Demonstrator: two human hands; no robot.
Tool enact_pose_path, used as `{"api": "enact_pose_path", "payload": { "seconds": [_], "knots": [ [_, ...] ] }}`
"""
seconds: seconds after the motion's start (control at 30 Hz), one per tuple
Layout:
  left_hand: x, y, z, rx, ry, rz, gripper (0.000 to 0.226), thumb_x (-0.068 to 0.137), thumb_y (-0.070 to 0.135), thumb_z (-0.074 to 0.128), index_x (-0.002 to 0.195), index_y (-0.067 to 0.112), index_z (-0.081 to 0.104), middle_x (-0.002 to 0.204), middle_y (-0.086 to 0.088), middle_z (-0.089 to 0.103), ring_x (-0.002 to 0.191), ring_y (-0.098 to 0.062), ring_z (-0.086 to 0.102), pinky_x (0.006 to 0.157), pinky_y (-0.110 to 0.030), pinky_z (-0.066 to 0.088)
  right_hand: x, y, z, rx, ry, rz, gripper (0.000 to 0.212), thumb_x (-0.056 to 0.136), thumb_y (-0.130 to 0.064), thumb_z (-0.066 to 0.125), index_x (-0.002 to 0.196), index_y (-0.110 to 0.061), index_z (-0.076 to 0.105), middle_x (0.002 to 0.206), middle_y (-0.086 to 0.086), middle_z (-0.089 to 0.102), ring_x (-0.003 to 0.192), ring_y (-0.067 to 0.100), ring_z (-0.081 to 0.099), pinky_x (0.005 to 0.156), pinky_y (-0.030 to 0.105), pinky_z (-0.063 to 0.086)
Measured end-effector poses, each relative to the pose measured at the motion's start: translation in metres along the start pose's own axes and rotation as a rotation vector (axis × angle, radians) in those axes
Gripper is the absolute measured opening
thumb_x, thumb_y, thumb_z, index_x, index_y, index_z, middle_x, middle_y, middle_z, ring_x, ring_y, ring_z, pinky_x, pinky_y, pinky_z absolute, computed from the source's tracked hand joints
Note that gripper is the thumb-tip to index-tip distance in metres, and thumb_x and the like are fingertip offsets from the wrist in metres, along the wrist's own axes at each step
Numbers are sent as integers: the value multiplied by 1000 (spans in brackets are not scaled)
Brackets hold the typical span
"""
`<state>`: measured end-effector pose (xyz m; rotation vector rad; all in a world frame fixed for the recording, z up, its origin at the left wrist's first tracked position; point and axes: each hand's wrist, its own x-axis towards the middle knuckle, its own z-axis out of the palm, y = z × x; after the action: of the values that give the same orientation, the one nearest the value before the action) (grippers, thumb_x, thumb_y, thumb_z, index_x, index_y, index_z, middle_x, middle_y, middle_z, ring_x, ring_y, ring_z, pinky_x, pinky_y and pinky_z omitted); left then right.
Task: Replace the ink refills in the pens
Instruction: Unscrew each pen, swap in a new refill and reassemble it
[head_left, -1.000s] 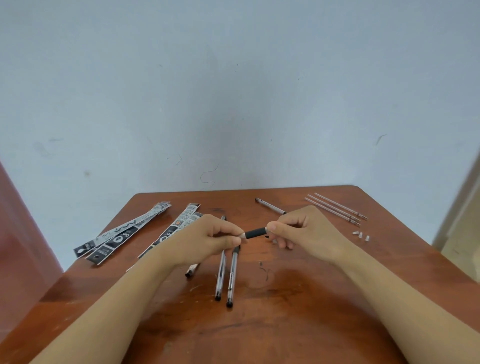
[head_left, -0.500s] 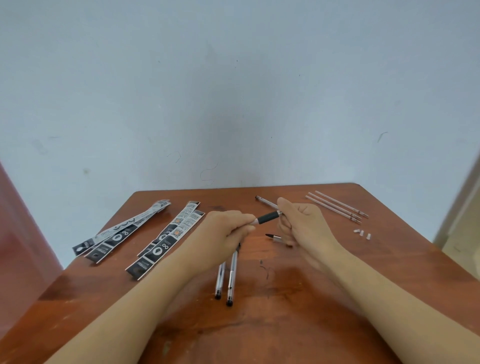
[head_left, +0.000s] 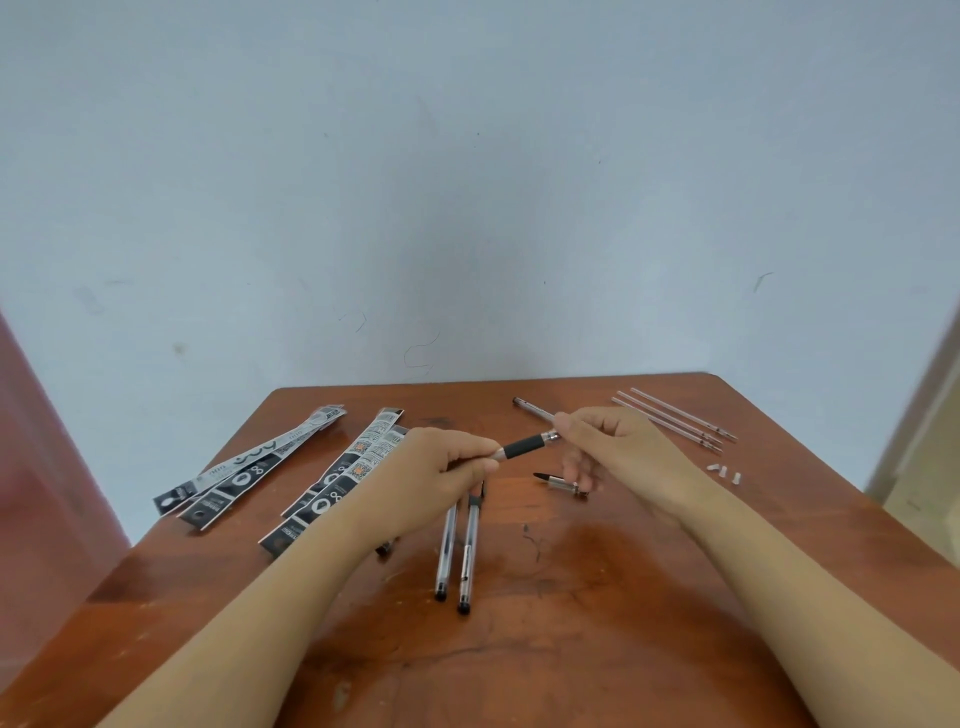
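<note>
**Grip section held between both hands, pen apart**

Your left hand (head_left: 441, 478) pinches the pointed end of a black rubber grip section (head_left: 525, 446) with thumb and curled fingers. Your right hand (head_left: 618, 441) pinches the other end, where a silver collar shows. The hands sit close together, joined only by that part, which is held up off the table (head_left: 571, 649). I can't tell what else the right fist hides.

Under your right hand's lower fingers lies a short black-tipped piece (head_left: 558, 482). Whether the fingers touch it is unclear. Just beyond your right knuckles lies a pen barrel (head_left: 530, 408), apparently on the table.

Just below your left hand, two pens (head_left: 470, 551) lie side by side with their dark ends toward you. Left of your left hand are the refill packets (head_left: 337, 480), fanned in two bunches. Well right of your right hand sit three bare refills (head_left: 675, 421), with small white caps (head_left: 724, 472) nearer you.

Step, as I judge it: one pen is open and you're working its front section. I can't say from this whether it's coming off or going back on. Next you need a refill seated through the grip section. Then line the collar up straight with the barrel before twisting, because a skewed start could cross the thread. Keep the small loose pieces within reach of your right hand.
</note>
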<state>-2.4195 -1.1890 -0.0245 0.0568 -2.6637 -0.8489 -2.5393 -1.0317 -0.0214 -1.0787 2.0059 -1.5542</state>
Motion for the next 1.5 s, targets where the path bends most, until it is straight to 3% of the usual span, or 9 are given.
{"api": "enact_pose_path", "payload": {
  "seconds": [0.2, 0.33, 0.47, 0.63, 0.8, 0.97, 1.03, 1.17, 1.5],
  "knots": [
    [-1, 3, -1, 51, -39, 24, 28, 91, 16, 50, 76, 38, 52, 56, 16, 48, 58, 3, 47, 56, -9, 34, 2, 3, -2, -3, 50, 1, 30, 88, -20, 59, 58, -15, 61, 44, -3, 57, 39, 8, 45, 44, 17, 37],
    [-1, 0, 0, 80, -51, 20, 24, 91, 16, 49, 77, 33, 56, 56, 15, 48, 56, 4, 46, 57, -14, 34, 1, 1, -4, 22, 8, -7, 17, 82, -5, 64, 72, -19, 64, 54, -7, 62, 48, 4, 52, 50, 16, 42],
    [0, -1, 0, 87, -47, 25, 17, 91, 16, 49, 83, 24, 62, 59, 14, 49, 58, 3, 47, 58, -14, 36, 1, 0, -2, 84, -5, 31, 7, 84, -14, 62, 84, -21, 62, 61, -5, 64, 52, 7, 55, 53, 18, 43],
    [0, -2, 1, 105, -46, 34, 19, 91, 16, 49, 80, 28, 60, 59, 15, 49, 57, 5, 47, 55, -10, 33, 1, 0, -1, 0, 11, 87, 29, 88, -25, 57, 62, -14, 62, 47, -2, 59, 39, 8, 48, 46, 20, 37],
    [0, -2, 1, 95, -44, 27, 23, 90, 16, 50, 77, 33, 56, 57, 15, 49, 56, 3, 47, 54, -11, 33, -1, -1, -4, 21, -17, 20, 19, 80, 0, 64, 74, -17, 63, 56, -6, 62, 50, 8, 53, 50, 19, 42],
    [-1, -1, 1, 110, -53, 18, 18, 91, 17, 50, 81, 29, 59, 57, 15, 48, 55, 4, 46, 54, -12, 32, 0, -1, 0, 59, -45, 49, 3, 85, -16, 61, 83, -16, 63, 62, 0, 65, 53, 10, 56, 53, 20, 44],
    [-1, -2, 1, 115, -55, 14, 17, 91, 17, 49, 84, 25, 62, 58, 13, 49, 57, 3, 46, 55, -14, 32, 0, 0, 0, 65, -31, 64, 14, 87, -19, 59, 76, -11, 63, 57, 1, 63, 47, 7, 54, 49, 18, 42],
    [-2, -1, 1, 121, -56, 6, 16, 91, 19, 49, 90, 18, 65, 60, 12, 50, 57, 4, 46, 55, -13, 33, 0, 0, -1, 32, -12, 45, 15, 85, -11, 61, 71, -10, 65, 54, 0, 62, 44, 6, 51, 46, 16, 41],
    [-2, -3, 2, 58, -28, -30, 14, 90, 20, 51, 91, 22, 65, 61, 11, 52, 52, -3, 43, 53, -15, 34, 2, 1, -3, 71, 54, 28, 18, 80, -1, 64, 69, -15, 66, 51, -5, 62, 47, 4, 53, 50, 15, 44]
  ]
}}
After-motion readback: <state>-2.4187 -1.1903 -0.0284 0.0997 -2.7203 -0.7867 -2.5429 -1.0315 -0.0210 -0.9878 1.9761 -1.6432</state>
